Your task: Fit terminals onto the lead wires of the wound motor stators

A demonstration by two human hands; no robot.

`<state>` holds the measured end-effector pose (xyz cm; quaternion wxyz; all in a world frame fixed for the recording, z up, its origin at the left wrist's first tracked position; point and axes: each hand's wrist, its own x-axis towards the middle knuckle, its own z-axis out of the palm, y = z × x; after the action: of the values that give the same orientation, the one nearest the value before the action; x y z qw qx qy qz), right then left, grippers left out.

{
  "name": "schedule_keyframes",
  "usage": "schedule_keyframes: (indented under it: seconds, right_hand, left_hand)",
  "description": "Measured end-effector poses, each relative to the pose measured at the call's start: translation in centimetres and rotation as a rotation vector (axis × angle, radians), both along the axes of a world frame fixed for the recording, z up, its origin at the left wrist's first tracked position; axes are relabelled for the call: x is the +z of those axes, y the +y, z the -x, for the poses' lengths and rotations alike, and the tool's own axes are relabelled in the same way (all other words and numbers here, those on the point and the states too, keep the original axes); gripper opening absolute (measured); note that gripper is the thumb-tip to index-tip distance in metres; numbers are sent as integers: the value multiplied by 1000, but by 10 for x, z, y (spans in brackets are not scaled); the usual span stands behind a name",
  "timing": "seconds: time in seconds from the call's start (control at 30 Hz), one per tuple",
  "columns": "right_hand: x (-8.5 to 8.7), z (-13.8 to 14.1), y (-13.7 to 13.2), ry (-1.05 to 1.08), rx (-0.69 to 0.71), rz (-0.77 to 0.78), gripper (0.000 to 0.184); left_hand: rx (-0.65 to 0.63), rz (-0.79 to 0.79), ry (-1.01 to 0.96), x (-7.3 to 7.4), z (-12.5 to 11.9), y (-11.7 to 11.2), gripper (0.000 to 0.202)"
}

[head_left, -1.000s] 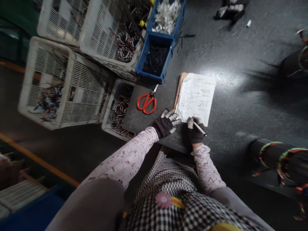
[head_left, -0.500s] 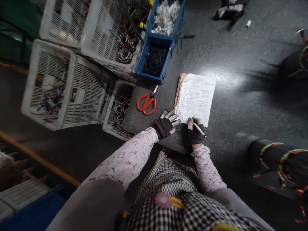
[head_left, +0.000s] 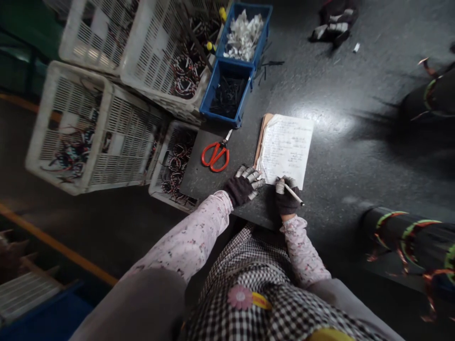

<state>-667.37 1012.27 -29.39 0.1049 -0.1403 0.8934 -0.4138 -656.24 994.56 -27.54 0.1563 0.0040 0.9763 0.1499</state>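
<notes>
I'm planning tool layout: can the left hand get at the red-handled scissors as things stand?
Probably yes: the scissors lie close to the left hand, with nothing visible between them; that hand holds no tool, resting at the notebook.

A handwritten notebook (head_left: pixel 287 146) lies flat, a white pen (head_left: pixel 293 193) slanted at its near edge.

The head camera faces steeply down over the tabletop (head_left: pixel 341 161).

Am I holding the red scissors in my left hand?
No, the scissors lie on the table, apart from the left hand.
</notes>
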Motion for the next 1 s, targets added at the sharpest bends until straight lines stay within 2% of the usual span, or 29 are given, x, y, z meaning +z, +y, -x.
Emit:
schedule_keyframes:
  seconds: [0.27, 0.57, 0.77, 0.9, 1.0]
  right_hand:
    - [-3, 0, -2, 75, 15, -60, 38]
    - [-6, 0, 0, 53, 19, -42, 37]
    - [-14, -6, 6, -60, -68, 167, 39]
    - [-23, -4, 9, 15, -7, 176, 42]
    - [-24, 1, 20, 54, -16, 158, 41]
  left_hand:
    - [-8, -6, 1, 3, 0, -1, 48]
    - [3, -22, 9, 1, 0, -1, 49]
    - [11, 6, 45, -4, -2, 0, 49]
    - [20, 5, 64, -4, -1, 0, 49]
    - [13, 11, 58, 1, 1, 1, 51]
